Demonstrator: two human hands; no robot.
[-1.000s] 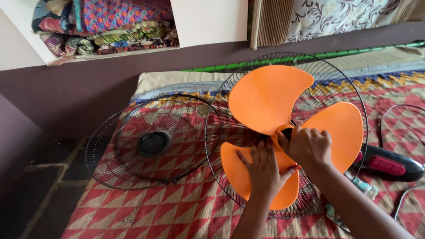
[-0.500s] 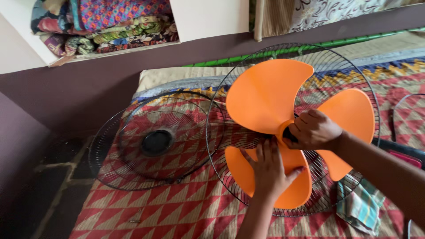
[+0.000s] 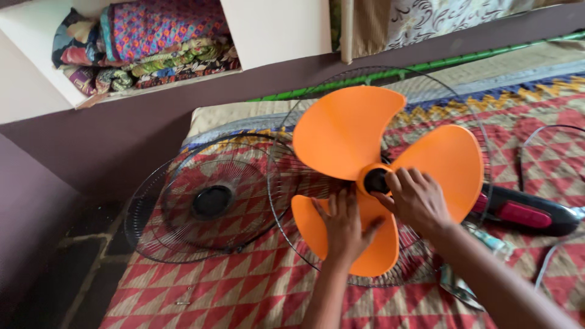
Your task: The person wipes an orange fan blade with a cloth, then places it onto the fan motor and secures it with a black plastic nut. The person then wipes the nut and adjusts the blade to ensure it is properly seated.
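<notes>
An orange three-bladed fan blade (image 3: 347, 131) lies inside a round wire rear guard (image 3: 286, 201) on a red patterned mat. My left hand (image 3: 344, 225) rests flat, fingers spread, on the lower blade. My right hand (image 3: 414, 198) has its fingers curled around the dark hub (image 3: 375, 181) at the blade's centre. A second wire guard (image 3: 210, 201) with a black centre cap lies flat to the left, overlapping the first.
The black and red fan body (image 3: 527, 213) lies at the right, behind the guard, with a cable (image 3: 551, 137) looping beyond it. A crumpled cloth (image 3: 463, 286) sits under my right forearm. Folded fabrics (image 3: 146, 42) fill a wall shelf. A green rod (image 3: 426, 64) runs along the mat's far edge.
The view has shifted, so the fan sits more centrally. My right hand has turned on the hub, its fingers now wrapping it from the right. My left hand stays pressed on the lower blade.
</notes>
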